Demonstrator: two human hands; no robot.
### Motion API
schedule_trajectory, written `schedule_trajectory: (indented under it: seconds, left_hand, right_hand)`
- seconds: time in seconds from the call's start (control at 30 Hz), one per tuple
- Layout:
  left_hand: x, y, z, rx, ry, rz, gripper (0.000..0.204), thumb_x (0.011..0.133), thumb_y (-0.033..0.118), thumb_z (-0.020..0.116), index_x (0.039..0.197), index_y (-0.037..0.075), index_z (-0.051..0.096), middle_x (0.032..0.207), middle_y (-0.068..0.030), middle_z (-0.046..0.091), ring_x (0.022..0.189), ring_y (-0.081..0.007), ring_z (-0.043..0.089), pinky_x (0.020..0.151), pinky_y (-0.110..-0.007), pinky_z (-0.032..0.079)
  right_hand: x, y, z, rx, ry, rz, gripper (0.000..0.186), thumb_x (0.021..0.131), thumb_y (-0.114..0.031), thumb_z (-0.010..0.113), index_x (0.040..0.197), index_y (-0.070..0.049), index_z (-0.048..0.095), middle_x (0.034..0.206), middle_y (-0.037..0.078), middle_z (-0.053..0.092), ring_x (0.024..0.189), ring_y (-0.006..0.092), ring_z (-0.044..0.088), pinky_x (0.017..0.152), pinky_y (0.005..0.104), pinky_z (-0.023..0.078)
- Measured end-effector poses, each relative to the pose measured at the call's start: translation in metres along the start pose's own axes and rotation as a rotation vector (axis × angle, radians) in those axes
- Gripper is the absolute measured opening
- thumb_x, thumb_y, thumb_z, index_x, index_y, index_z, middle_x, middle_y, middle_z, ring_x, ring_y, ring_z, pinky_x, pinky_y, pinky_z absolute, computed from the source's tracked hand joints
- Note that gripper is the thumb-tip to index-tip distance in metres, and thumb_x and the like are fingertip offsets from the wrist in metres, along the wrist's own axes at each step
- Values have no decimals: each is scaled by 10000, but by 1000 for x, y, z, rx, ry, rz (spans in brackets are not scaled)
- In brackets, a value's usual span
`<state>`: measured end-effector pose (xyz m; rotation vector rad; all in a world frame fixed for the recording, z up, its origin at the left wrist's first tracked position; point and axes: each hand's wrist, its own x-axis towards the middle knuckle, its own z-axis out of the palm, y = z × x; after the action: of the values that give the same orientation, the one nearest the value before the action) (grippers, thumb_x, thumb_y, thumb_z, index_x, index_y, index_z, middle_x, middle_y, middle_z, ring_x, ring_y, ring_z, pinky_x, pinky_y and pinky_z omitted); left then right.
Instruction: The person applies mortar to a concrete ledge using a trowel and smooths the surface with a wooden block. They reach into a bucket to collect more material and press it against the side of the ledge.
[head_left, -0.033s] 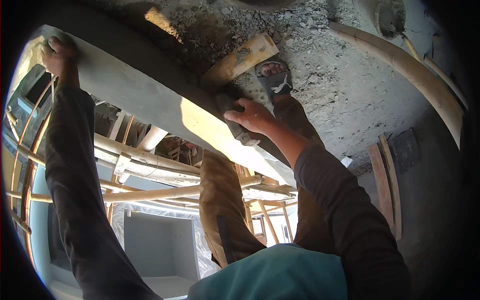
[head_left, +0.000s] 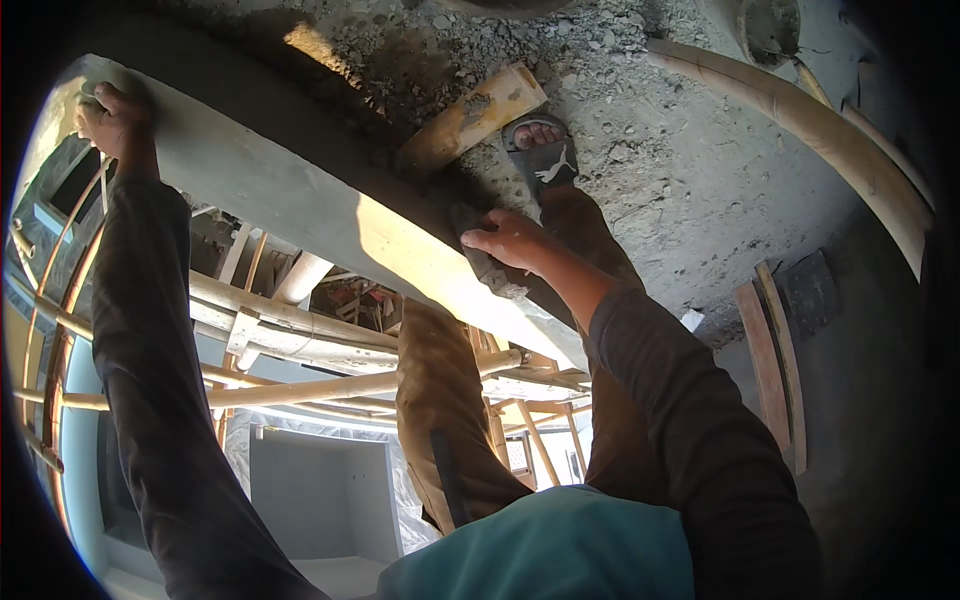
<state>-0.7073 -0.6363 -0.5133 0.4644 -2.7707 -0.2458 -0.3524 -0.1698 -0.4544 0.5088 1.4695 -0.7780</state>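
A long, smooth grey concrete ledge (head_left: 270,170) runs slantwise from the upper left toward the middle, with a sunlit patch on its side. My left hand (head_left: 115,120) is at its far left end, fingers curled over the edge. Near the ledge's right part, my right hand (head_left: 508,240) is closed on a flat, mortar-caked tool (head_left: 487,268) that looks like a float. Wet mortar clings to the tool's lower end. My palm and fingers hide much of it, so its exact shape cannot be told.
A mortar-stained pole piece (head_left: 475,118) lies beside my sandalled foot (head_left: 545,160). Rubble (head_left: 590,60) covers the rough floor. A thick bamboo pole (head_left: 790,110) curves at the right, above some wooden strips (head_left: 770,360). Below the ledge, bamboo scaffolding (head_left: 310,390) crosses over a drop.
My right hand has shifted slightly right and downward with the tool. The left hand keeps its place at the ledge's end.
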Motion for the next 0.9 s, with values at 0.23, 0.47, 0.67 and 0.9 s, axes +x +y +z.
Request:
schedule_trajectory:
  seconds: [0.23,0.47,0.67,0.9]
  left_hand:
    - [-161,80,-136,-215,-123,-162,536,1033,331,497,1482,41,451,1473,-261,488,1452,-449,335,1168,-449,312]
    - [-408,125,-343,-342,-990,-241,414,969,294,604,1261,4,648,1135,-242,698,1037,-410,679,903,-450,535]
    - [-412,143,-450,-661,-1065,-185,281,981,222,569,1155,52,709,1105,-214,713,1023,-365,691,899,-438,538]
    - [-316,102,-513,-431,-946,-215,269,952,231,623,1085,27,735,774,-155,740,634,-263,727,707,-396,577]
  right_hand:
    - [-63,36,-5,385,-66,197,696,874,-547,664,1344,-43,561,1275,168,609,1145,347,626,819,574,544]
    - [-178,4,-36,856,216,-112,511,899,-444,666,1325,-176,575,1183,71,632,1025,215,620,784,439,533]
    - [-285,30,-61,1246,-28,-258,487,904,-466,640,1261,-138,601,1081,49,659,952,192,630,805,392,523]
    - [-389,89,-58,1380,68,-521,534,928,-521,574,1305,-144,609,1139,56,696,1001,225,672,853,412,550]
